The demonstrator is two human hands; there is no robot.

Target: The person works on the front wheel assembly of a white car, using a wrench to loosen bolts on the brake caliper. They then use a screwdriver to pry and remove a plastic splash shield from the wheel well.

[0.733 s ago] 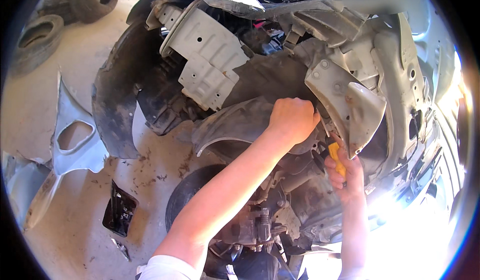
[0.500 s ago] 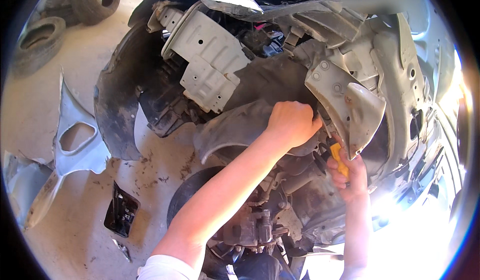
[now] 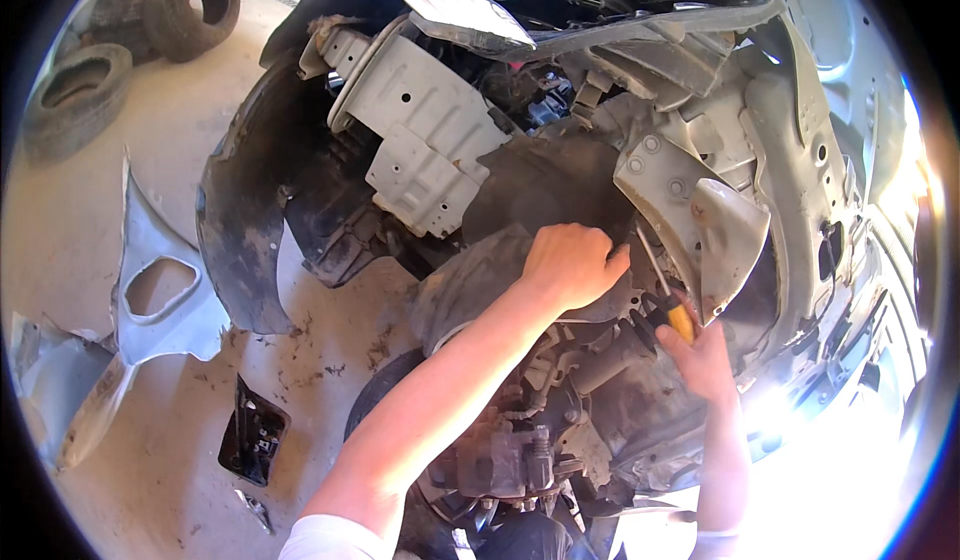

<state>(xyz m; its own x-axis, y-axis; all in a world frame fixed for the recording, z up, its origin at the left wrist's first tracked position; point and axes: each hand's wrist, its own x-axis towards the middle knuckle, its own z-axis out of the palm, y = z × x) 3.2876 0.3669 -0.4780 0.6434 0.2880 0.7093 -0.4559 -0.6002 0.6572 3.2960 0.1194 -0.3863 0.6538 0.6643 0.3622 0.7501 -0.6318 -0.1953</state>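
Note:
My left hand (image 3: 572, 268) is closed in a fist on the edge of the dark plastic wheel arch liner (image 3: 540, 175); its fingertips are hidden. In my right hand (image 3: 702, 358) is a screwdriver (image 3: 680, 322) with a yellow and black handle. Its thin metal shaft points up and left, with the tip near the liner, beside a bent grey sheet-metal flange (image 3: 690, 195). That flange hides part of the right fingers. Below my hands, the brake caliper (image 3: 500, 462) and suspension parts are exposed.
A grey metal bracket (image 3: 425, 125) juts out at the upper left, above a loose dark liner piece (image 3: 240, 220). The headlight (image 3: 590, 0) is at the top. On the floor lie old tyres (image 3: 75, 90), a torn silver panel (image 3: 165, 280) and a black plastic part (image 3: 254, 435).
My left hand has shifted slightly down and left, with the liner edge. The screwdriver tilts more to the left, and its shaft now shows. The view has moved a little.

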